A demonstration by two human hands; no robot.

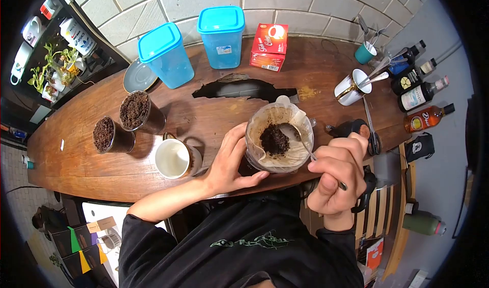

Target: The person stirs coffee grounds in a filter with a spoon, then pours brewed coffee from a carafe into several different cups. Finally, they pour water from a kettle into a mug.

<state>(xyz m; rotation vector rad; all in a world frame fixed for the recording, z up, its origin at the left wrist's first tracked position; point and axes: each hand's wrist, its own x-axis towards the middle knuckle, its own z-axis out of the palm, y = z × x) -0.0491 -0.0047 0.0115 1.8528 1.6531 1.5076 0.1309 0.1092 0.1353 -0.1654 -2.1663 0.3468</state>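
A clear coffee dripper (pixel 257 165) lined with a brownish paper filter (pixel 260 125) stands near the table's front edge. Dark wet-looking coffee grounds (pixel 272 140) lie inside the filter. My left hand (pixel 227 160) curves round the dripper's left side, with the thumb at the front. In my right hand (pixel 340 171), the fingers are closed round the handle of a metal spoon (pixel 305 147). The spoon's bowl reaches into the filter and touches the grounds. What supports the dripper from below is mostly hidden. Left of my left hand is a white mug (pixel 172 158).
Two glasses of dark grounds (pixel 113 139) stand at the left. Blue-lidded containers (pixel 220 38) and a red tea box (pixel 269 46) line the wall, behind a dark-edged hole (pixel 239 89) in the table. At right are scissors (pixel 373 135), a utensil mug (pixel 351 88) and several bottles (pixel 429 119).
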